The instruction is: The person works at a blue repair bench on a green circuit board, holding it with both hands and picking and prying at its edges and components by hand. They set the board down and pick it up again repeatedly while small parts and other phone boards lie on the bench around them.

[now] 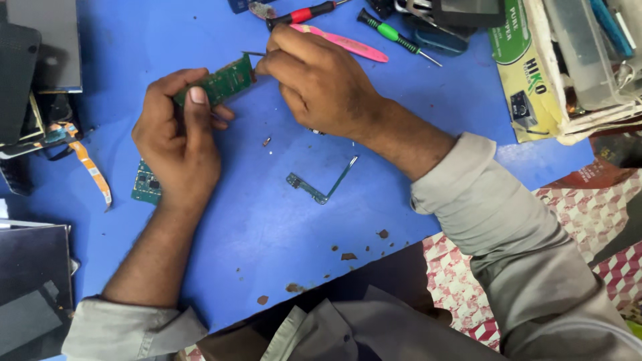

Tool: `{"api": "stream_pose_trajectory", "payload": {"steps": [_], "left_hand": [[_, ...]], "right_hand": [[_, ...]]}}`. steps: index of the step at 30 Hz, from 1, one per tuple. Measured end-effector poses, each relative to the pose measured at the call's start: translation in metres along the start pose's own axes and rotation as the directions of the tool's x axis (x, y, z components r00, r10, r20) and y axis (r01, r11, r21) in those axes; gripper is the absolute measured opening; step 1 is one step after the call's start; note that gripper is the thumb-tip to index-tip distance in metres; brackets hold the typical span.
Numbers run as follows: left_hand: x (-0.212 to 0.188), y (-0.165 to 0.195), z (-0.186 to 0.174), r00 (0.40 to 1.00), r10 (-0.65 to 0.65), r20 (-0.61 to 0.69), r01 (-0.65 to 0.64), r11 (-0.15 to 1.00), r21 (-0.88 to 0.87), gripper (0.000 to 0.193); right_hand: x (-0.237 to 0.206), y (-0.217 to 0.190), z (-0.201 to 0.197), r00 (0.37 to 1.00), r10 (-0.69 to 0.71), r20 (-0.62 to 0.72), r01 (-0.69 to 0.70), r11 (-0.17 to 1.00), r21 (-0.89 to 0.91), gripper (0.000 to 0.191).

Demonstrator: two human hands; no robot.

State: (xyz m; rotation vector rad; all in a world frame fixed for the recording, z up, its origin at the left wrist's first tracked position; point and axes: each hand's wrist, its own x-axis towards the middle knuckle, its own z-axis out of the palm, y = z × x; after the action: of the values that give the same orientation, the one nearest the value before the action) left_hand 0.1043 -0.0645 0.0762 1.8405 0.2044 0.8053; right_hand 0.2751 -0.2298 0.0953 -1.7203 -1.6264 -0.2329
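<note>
blue table (267, 220) (scuffed), screwdrivers (394, 35), flex strip (319, 182)

Hidden and cut-off parts on the blue worktop (267, 220)

The left hand (177, 137) covers the lower half of the green circuit board (224, 81) and most of a second board (145, 184) beneath its wrist. The right hand (314, 80) hides whatever its fingertips pinch at the board's end. The red-handled screwdriver (304, 13) and dark screens (33, 287) run past the frame's edges.
</note>
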Motion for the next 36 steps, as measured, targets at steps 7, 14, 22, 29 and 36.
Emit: {"api": "stream_pose_trajectory", "payload": {"steps": [7,14,22,29,36], "left_hand": [[0.005,-0.004,-0.005,0.994,-0.108,0.021,0.111,0.967,-0.230,0.021],[0.003,0.006,-0.021,0.965,0.225,0.131,-0.237,0.968,0.080,0.014],[-0.004,0.004,-0.028,0.947,0.292,0.137,-0.301,0.952,0.054,0.047],[-0.008,-0.021,-0.016,0.983,0.184,-0.001,-0.183,0.977,-0.114,0.039],[-0.009,-0.046,-0.013,0.995,0.094,0.016,-0.087,0.967,-0.238,0.035]], "right_hand": [[0.005,-0.003,0.005,0.998,0.044,-0.036,-0.042,0.998,0.052,0.034],[0.012,-0.013,0.009,0.998,-0.017,-0.053,0.020,0.999,0.051,0.019],[0.015,-0.015,0.013,0.998,-0.018,0.052,0.012,0.994,0.108,0.023],[0.008,-0.008,0.020,0.999,-0.051,-0.013,0.049,0.995,-0.089,0.018],[0.003,0.001,0.022,0.996,-0.080,-0.027,0.077,0.992,-0.097,0.010]]}}
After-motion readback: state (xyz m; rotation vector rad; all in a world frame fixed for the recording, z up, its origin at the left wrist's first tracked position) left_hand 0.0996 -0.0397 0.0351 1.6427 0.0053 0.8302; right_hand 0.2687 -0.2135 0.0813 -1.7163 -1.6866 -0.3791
